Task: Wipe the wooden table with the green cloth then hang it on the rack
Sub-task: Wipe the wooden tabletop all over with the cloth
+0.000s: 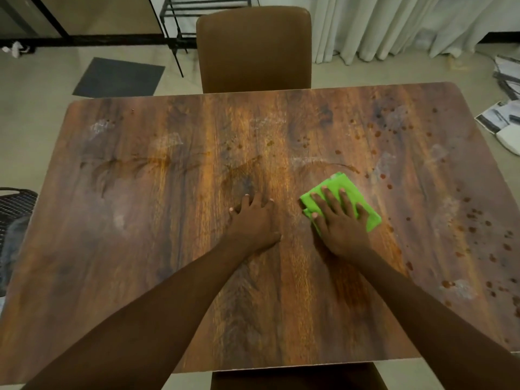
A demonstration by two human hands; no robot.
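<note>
A folded green cloth [344, 190] lies flat on the wooden table [140, 249], right of the middle. My right hand [339, 220] presses down on the cloth with fingers spread, covering its near part. My left hand [253, 220] rests flat on the bare wood just left of it, fingers apart, holding nothing. Brown drops and whitish smears [394, 130] mark the table, thickest along the right side. A black metal rack [202, 12] stands on the floor behind the far chair.
A brown chair [253, 49] is pushed in at the far side, and another chair's back [295, 378] shows at the near edge. A dark mat [118, 77] lies on the floor far left. Papers [503, 119] are scattered on the floor right. A black mesh seat [14, 206] is at left.
</note>
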